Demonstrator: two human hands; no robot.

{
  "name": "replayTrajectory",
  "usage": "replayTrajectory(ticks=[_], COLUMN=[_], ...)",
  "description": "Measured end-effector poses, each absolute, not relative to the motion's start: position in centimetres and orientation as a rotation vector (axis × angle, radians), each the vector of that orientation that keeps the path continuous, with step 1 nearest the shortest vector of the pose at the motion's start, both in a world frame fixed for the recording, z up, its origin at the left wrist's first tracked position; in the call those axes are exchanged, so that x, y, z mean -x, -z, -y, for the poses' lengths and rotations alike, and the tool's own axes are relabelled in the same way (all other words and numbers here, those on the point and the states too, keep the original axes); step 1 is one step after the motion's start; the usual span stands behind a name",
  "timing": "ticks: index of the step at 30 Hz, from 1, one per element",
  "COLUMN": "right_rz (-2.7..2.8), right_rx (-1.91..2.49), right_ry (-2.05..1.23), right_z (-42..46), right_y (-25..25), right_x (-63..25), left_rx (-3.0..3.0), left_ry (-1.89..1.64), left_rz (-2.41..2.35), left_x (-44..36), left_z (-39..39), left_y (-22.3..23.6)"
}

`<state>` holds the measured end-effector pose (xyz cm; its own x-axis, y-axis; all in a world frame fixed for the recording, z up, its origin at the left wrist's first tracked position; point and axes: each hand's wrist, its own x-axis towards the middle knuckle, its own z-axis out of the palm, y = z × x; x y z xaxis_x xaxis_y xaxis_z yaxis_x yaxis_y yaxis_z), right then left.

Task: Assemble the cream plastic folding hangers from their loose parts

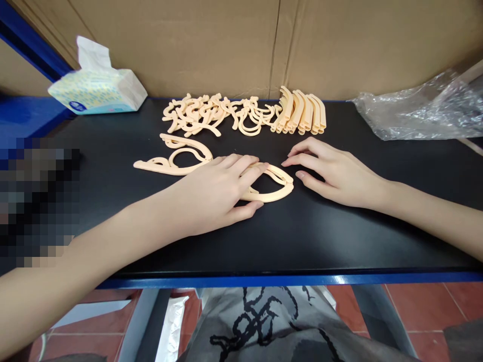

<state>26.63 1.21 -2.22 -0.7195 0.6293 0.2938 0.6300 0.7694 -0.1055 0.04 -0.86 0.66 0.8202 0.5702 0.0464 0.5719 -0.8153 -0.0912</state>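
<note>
1. Reference for all positions: the cream jointed frame [269, 197], lying on the black tabletop [320, 241], partly hidden beneath the left hand.
2. Left hand [226, 186]: palm down over the reference frame, fingers across it, thumb extended along its near side. Cannot tell whether it grips or merely rests.
3. Right hand [320, 171]: just right of the frame's pointed joint, not touching it; fingers loosely curved and parted, nothing held.
4. Second frame [181, 171]: left of the reference frame, near it; two arms spread, free ends pointing away from it, inner curved pieces visible.
5. Loose curved pieces [206, 111]: heaped beyond the reference frame, to its left and directly behind.
6. Curved bars [298, 113]: stacked beyond the frame, slightly right, adjoining the heap.
7. Tissue pack [98, 90]: well apart, far left of the frame.
8. Clear plastic bag [418, 110]: well apart, far right of the frame, crumpled.
</note>
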Motion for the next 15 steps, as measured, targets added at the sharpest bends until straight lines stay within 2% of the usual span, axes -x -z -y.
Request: replayTrajectory(ticks=[15], right_rz=[2.653], right_rx=[0.938], right_ry=[0.047], right_z=[-1.23], right_y=[2.19], right_x=[-26.77], left_rx=[2.887], left_ry=[0.037], left_rz=[0.896], left_x=[0.01], left_z=[0.96], left_y=[-0.65])
